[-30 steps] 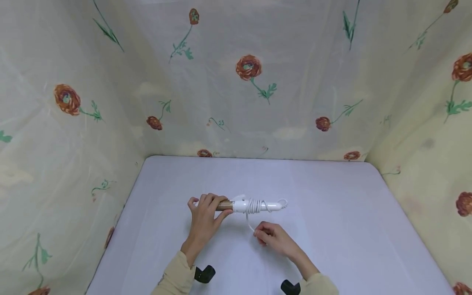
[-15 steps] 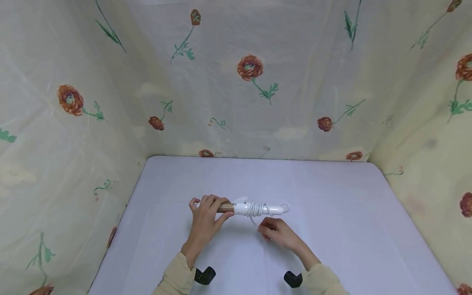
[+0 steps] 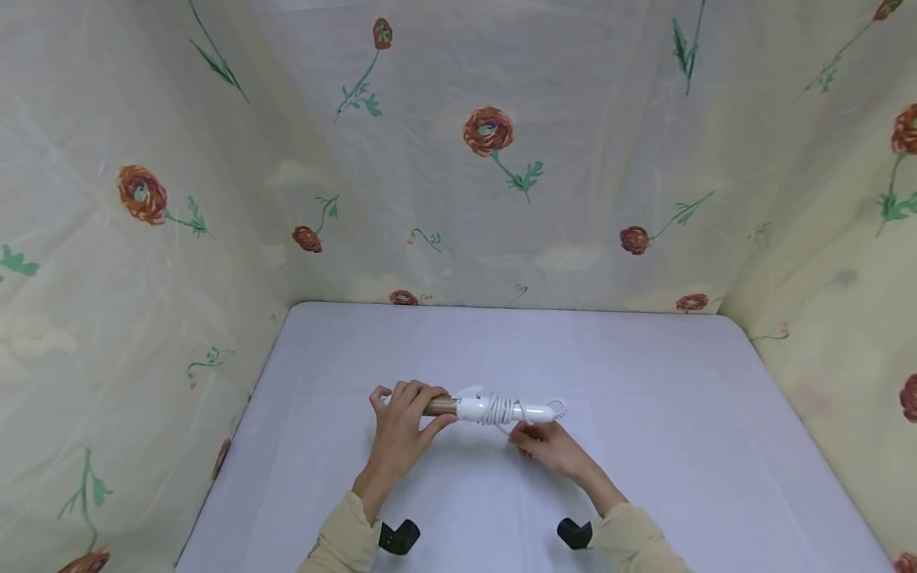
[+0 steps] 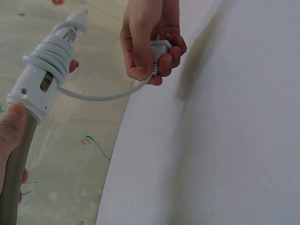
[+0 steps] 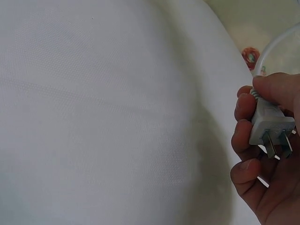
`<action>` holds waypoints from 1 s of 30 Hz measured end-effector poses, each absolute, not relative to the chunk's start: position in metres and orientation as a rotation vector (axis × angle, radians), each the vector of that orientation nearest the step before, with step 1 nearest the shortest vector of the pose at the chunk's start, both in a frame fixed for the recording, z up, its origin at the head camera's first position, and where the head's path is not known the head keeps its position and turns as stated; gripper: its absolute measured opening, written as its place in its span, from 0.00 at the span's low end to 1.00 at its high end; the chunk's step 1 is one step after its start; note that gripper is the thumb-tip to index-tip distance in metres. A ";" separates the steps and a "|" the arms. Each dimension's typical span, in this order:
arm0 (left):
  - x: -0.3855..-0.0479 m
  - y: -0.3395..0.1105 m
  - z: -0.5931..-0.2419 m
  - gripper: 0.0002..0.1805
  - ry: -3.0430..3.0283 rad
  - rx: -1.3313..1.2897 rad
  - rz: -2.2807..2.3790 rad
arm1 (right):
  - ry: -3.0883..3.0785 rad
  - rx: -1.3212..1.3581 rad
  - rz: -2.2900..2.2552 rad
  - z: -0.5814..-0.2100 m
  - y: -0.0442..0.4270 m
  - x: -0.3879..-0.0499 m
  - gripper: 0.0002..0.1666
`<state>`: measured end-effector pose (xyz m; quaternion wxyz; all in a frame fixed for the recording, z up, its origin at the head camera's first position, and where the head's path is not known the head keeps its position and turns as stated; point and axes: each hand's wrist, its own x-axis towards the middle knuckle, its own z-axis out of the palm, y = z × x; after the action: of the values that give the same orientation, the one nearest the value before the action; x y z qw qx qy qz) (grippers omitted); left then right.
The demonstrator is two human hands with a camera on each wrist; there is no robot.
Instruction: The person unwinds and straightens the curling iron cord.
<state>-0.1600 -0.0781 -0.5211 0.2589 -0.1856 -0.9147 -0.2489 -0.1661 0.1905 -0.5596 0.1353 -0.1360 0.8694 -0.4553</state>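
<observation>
Gripping the corded appliance (image 3: pixel 469 410) by its brown barrel (image 3: pixel 440 406), our left hand (image 3: pixel 401 430) held it over the table (image 3: pixel 645 461), coils (image 4: pixel 52 57) around its white end (image 4: pixel 33 86). Our right hand (image 3: pixel 553 448) pinched the plug (image 5: pixel 272 119); we judged steady support and light tension on the cord (image 4: pixel 103 98) would keep coils neat.
</observation>
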 end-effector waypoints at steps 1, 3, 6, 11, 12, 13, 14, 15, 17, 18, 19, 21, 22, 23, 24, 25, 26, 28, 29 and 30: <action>-0.160 -0.078 -0.521 0.22 -2.478 -0.505 -0.677 | 2.520 -0.368 -1.325 -0.560 0.191 -0.167 0.11; -0.160 -0.078 -0.521 0.22 -2.479 -0.506 -0.682 | 2.522 -0.325 -1.329 -0.559 0.192 -0.169 0.11; -0.160 -0.079 -0.521 0.22 -2.486 -0.511 -0.689 | 2.521 -0.291 -1.342 -0.558 0.194 -0.172 0.13; -0.159 -0.080 -0.521 0.22 -2.486 -0.533 -0.700 | 2.532 -0.375 -1.344 -0.556 0.198 -0.178 0.12; -0.159 -0.080 -0.521 0.22 -2.485 -0.535 -0.701 | 2.548 -0.407 -1.331 -0.555 0.198 -0.179 0.11; -0.159 -0.080 -0.521 0.22 -2.481 -0.539 -0.700 | 2.570 -0.453 -1.321 -0.555 0.199 -0.181 0.10; -0.159 -0.080 -0.521 0.22 -2.477 -0.542 -0.699 | 2.580 -0.488 -1.335 -0.554 0.199 -0.182 0.07; -0.159 -0.080 -0.521 0.22 -2.475 -0.544 -0.699 | 2.598 -0.540 -1.348 -0.554 0.200 -0.183 0.03; -0.159 -0.081 -0.520 0.22 -2.471 -0.549 -0.702 | 2.630 -0.622 -1.372 -0.552 0.202 -0.184 0.07; -0.159 -0.081 -0.520 0.22 -2.469 -0.554 -0.703 | 2.643 -0.661 -1.390 -0.550 0.202 -0.184 0.10; -0.159 -0.081 -0.520 0.22 -2.469 -0.559 -0.703 | 2.655 -0.702 -1.411 -0.549 0.202 -0.184 0.13; -0.159 -0.081 -0.520 0.22 -2.465 -0.570 -0.702 | 2.661 -0.769 -1.447 -0.546 0.203 -0.185 0.16; -0.159 -0.081 -0.520 0.22 -2.464 -0.575 -0.698 | 2.666 -0.785 -1.453 -0.544 0.203 -0.185 0.16; -0.158 -0.081 -0.520 0.22 -2.462 -0.579 -0.698 | 2.669 -0.797 -1.456 -0.543 0.204 -0.186 0.14; -0.158 -0.082 -0.520 0.22 -2.462 -0.582 -0.696 | 2.673 -0.799 -1.455 -0.543 0.204 -0.187 0.11; -0.158 -0.082 -0.521 0.23 -2.460 -0.585 -0.693 | 2.678 -0.790 -1.443 -0.544 0.205 -0.188 0.08; -0.158 -0.082 -0.521 0.23 -2.460 -0.586 -0.692 | 2.677 -0.775 -1.436 -0.544 0.206 -0.189 0.06; -0.157 -0.082 -0.522 0.23 -2.467 -0.587 -0.699 | 2.687 -0.724 -1.406 -0.546 0.208 -0.191 0.03; -0.156 -0.082 -0.522 0.23 -2.472 -0.587 -0.705 | 2.691 -0.697 -1.384 -0.546 0.209 -0.193 0.04; -0.156 -0.082 -0.523 0.23 -2.480 -0.586 -0.706 | 2.691 -0.669 -1.366 -0.547 0.210 -0.194 0.05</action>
<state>-0.1557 -0.0823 -0.5228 0.2463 -0.2147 -0.9090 -0.2587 -0.1936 0.2098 -0.5470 0.0254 -0.2164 0.8702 -0.4418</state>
